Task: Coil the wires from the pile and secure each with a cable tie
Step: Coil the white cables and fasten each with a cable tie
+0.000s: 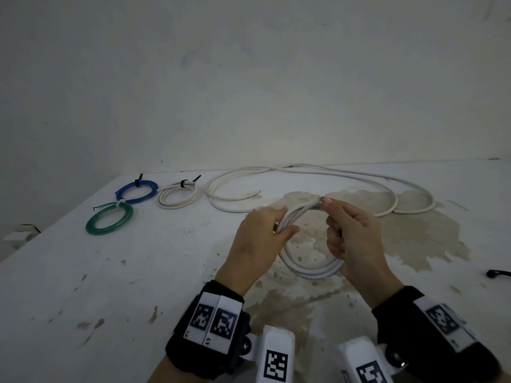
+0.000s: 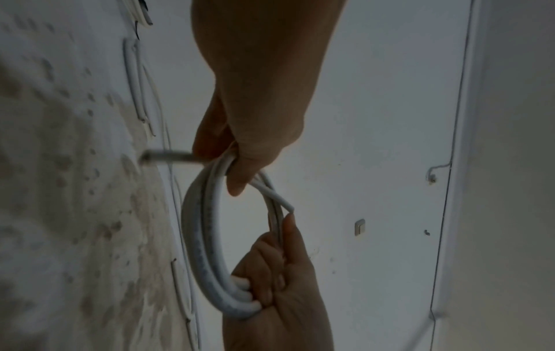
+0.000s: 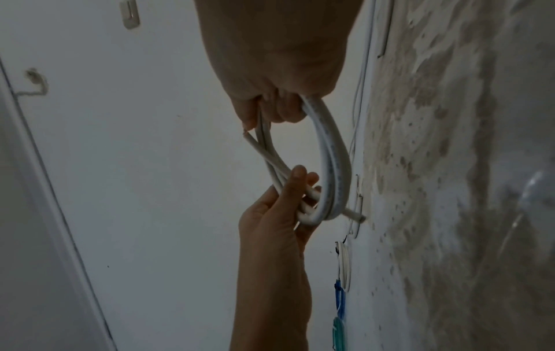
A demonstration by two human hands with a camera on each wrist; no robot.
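You hold a white wire coil (image 1: 309, 244) above the counter (image 1: 138, 272) with both hands. Your left hand (image 1: 258, 239) grips the coil's left side, its fingers (image 3: 295, 182) curled round the bundled loops and the thumb pressed across them. Your right hand (image 1: 354, 239) grips the right side, its fingers (image 2: 267, 273) wrapped round the strands, while its thumb reaches up toward the top of the coil. One cut end of the wire sticks out near that thumb at the top; the other end pokes out sideways past your left hand. The coil has several turns and no tie on it.

Farther back on the counter, a long loose white wire (image 1: 304, 178) lies in wide bends, apart from your hands. To the left lie three finished coils: a blue coil (image 1: 137, 192) with a black tie, a small white coil (image 1: 178, 196) with a black tie just beside it, and a green coil (image 1: 109, 218) with a white tie, nearest you of the three. A black cable tie (image 1: 499, 273) lies at the right edge of the counter.
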